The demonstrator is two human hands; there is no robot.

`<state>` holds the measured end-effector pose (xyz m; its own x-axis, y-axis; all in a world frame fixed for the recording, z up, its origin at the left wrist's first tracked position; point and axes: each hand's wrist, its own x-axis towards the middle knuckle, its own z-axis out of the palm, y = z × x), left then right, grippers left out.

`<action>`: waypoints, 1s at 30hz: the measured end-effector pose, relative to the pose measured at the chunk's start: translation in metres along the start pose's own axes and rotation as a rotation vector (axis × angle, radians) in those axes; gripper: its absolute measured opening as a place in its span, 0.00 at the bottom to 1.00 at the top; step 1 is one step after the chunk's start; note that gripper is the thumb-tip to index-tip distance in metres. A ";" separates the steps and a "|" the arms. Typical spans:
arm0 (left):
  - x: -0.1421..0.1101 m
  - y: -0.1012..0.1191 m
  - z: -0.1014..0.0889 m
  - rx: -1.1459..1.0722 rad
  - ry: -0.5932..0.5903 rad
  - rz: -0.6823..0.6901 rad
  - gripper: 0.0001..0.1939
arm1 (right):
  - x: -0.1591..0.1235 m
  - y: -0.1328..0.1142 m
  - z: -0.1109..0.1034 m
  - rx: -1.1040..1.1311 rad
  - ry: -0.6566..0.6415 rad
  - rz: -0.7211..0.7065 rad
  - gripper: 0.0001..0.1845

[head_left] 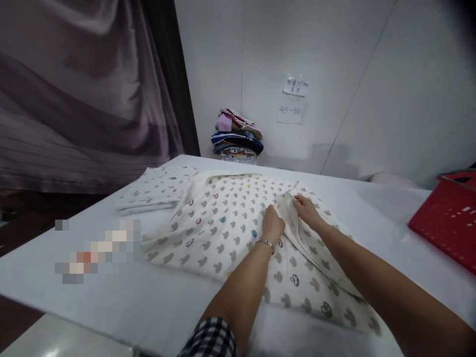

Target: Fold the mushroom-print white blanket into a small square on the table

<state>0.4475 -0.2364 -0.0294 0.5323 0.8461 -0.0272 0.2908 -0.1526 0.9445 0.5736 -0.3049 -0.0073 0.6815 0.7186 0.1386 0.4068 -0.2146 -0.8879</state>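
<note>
A white cloth (pixel 238 203) printed with grey and coloured mushrooms lies spread over the table, somewhat rumpled, with a layer turned over on its right side. My left hand (pixel 273 227) is closed at that folded layer, its fingertips mostly hidden from view. Just to the right, my right hand (pixel 305 210) pinches the raised edge of the same cloth between thumb and fingers. A folded white cloth (pixel 159 188) with a small print rests at the left, beside the mushroom cloth.
The white table (pixel 111 307) runs to the wall. Folded clothes (pixel 238 136) are stacked at the back. A red basket (pixel 446 218) stands at the right edge. Two paper notes (pixel 292 111) hang on the wall, a curtain (pixel 82 89) at left. A blurred patch covers the table's left part.
</note>
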 end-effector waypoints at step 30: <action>0.038 -0.015 -0.015 -0.421 0.062 -0.189 0.18 | -0.037 -0.045 0.048 -1.028 -0.292 -0.348 0.14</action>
<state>0.4519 -0.1944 -0.0394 0.4491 0.8699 -0.2038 0.0234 0.2165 0.9760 0.5008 -0.2903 0.0062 0.3192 0.9443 0.0805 0.9477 -0.3187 -0.0185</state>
